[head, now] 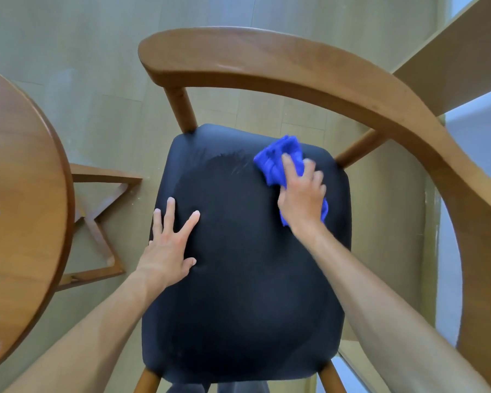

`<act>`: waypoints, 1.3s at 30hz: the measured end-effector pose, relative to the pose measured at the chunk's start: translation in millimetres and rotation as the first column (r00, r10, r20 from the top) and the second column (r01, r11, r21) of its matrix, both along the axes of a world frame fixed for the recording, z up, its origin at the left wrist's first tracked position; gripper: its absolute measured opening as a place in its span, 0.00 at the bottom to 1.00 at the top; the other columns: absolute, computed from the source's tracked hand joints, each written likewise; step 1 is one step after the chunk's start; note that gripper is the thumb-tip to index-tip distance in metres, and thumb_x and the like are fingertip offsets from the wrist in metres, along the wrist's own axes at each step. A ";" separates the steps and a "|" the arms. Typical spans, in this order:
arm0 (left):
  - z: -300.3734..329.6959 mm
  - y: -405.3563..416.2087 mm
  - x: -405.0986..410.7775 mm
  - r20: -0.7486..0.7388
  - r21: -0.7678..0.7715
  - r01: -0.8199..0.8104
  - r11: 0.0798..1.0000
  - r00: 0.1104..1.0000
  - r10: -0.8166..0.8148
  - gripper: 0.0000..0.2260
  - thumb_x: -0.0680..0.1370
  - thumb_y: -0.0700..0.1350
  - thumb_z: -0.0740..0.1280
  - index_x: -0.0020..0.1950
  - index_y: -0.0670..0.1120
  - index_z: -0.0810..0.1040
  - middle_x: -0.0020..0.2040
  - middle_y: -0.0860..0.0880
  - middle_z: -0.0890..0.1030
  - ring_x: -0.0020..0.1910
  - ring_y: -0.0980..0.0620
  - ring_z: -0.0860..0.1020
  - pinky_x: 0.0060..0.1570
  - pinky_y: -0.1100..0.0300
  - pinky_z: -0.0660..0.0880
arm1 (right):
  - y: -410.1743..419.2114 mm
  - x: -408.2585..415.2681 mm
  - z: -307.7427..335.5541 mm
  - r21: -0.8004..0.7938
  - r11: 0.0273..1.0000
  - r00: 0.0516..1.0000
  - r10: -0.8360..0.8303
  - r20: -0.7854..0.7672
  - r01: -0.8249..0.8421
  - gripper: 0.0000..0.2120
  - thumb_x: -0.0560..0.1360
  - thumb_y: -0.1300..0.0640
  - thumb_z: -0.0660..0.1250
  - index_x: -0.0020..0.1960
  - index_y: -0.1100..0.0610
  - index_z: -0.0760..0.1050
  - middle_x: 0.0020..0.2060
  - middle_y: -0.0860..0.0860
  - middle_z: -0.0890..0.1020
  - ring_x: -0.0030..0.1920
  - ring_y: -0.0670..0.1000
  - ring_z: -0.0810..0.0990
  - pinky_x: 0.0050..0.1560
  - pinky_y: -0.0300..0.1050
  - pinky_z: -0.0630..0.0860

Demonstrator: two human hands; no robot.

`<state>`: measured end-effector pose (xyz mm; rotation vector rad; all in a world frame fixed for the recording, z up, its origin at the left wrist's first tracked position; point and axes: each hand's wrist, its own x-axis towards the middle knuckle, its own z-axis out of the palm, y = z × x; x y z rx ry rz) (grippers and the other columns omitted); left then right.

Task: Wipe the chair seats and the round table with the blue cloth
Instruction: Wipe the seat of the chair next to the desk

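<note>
Below me is a wooden chair with a black padded seat (238,279) and a curved wooden backrest (281,63). My right hand (302,194) presses a bunched blue cloth (278,158) onto the far right corner of the seat, fingers curled over the cloth. Faint wipe streaks show on the seat's far middle part. My left hand (172,245) rests flat on the seat's left side with fingers spread. The round wooden table (17,194) fills the left edge of the view, with bright specks on its top.
The table's wooden base (102,222) stands on the pale floor between table and chair. A light wooden shelf or ledge (459,61) and a white wall lie at the upper right, close behind the chair's backrest.
</note>
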<state>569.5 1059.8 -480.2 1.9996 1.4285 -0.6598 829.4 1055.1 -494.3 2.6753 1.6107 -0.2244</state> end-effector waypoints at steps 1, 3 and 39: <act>0.9 0.7 0.5 -0.001 -0.001 -0.001 1.000 1.000 0.001 0.42 0.75 0.48 0.71 0.76 0.62 0.43 0.73 0.52 0.25 0.75 0.42 0.33 0.61 0.46 0.73 | -21.7 -12.7 3.2 0.005 0.996 0.996 0.085 0.002 -0.085 0.30 0.69 0.62 0.66 0.70 0.48 0.68 0.62 0.59 0.73 0.47 0.61 0.73 0.41 0.51 0.70; 2.8 1.2 1.5 0.000 -0.008 -0.007 1.000 1.000 0.007 0.43 0.75 0.48 0.71 0.77 0.62 0.43 0.74 0.51 0.26 0.76 0.42 0.33 0.62 0.46 0.73 | -83.4 -40.8 6.8 0.019 0.955 0.954 0.296 -0.055 -0.295 0.31 0.61 0.63 0.71 0.64 0.49 0.75 0.57 0.60 0.78 0.39 0.59 0.75 0.37 0.49 0.70; 4.5 1.2 2.5 -0.044 -0.012 0.047 0.999 0.998 -0.047 0.42 0.77 0.51 0.68 0.75 0.64 0.37 0.66 0.54 0.17 0.75 0.44 0.30 0.57 0.51 0.77 | 24.6 18.1 6.1 0.053 0.948 0.949 0.314 -0.024 -0.312 0.28 0.64 0.66 0.68 0.62 0.48 0.78 0.54 0.57 0.79 0.40 0.60 0.76 0.36 0.49 0.72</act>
